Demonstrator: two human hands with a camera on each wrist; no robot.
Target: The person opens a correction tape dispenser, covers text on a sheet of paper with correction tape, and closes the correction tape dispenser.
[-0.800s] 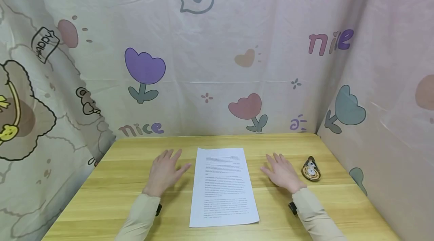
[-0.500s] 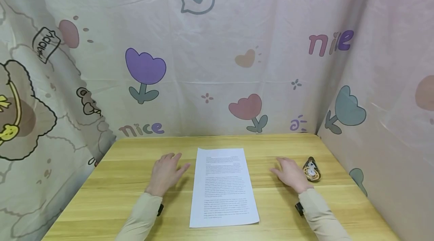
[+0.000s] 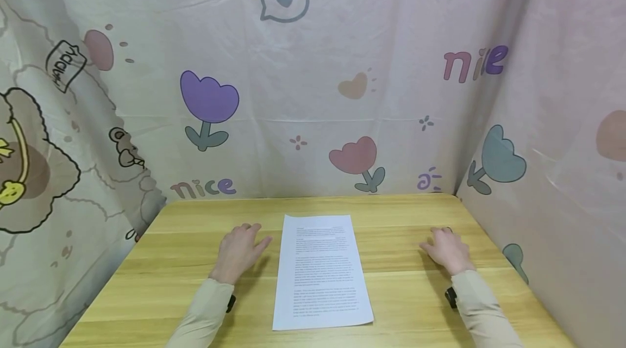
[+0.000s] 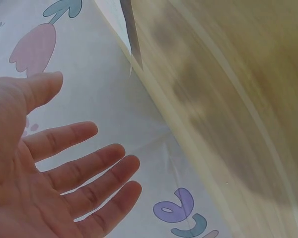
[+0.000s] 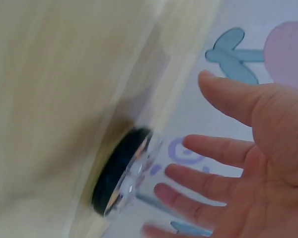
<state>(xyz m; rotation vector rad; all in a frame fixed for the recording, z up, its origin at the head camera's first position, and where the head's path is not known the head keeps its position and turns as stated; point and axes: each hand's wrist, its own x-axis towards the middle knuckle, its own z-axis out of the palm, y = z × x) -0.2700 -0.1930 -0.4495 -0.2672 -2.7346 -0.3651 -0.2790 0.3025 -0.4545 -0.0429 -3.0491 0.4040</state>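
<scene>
Since the earlier head view, the right hand (image 3: 446,250) is shifted toward three o'clock, away from the printed sheet (image 3: 321,272), and the dark-backed trinket (image 5: 120,168), plainly seen then, is now almost wholly covered by it. Nothing is held by the right hand: its thumb and fingers are spread wide and relaxed, and no contact with the trinket is seen in the right wrist view, where the trinket is found at nine o'clock from the palm, dark side against the wooden tabletop (image 3: 171,261), clear face turned away from the wood. From the head, only a dark sliver of it is shown, at twelve o'clock of the hand. By these signs, the reach is judged nearly complete, while no hold is taken and any gripping or lifting is left undone. At nine o'clock from the sheet, the left hand (image 3: 238,253) is held near its edge, empty, with fingers loosely spread; the sheet is touched by neither hand. At twelve o'clock, the tabletop's far edge is backed by a patterned cloth (image 3: 293,92)
</scene>
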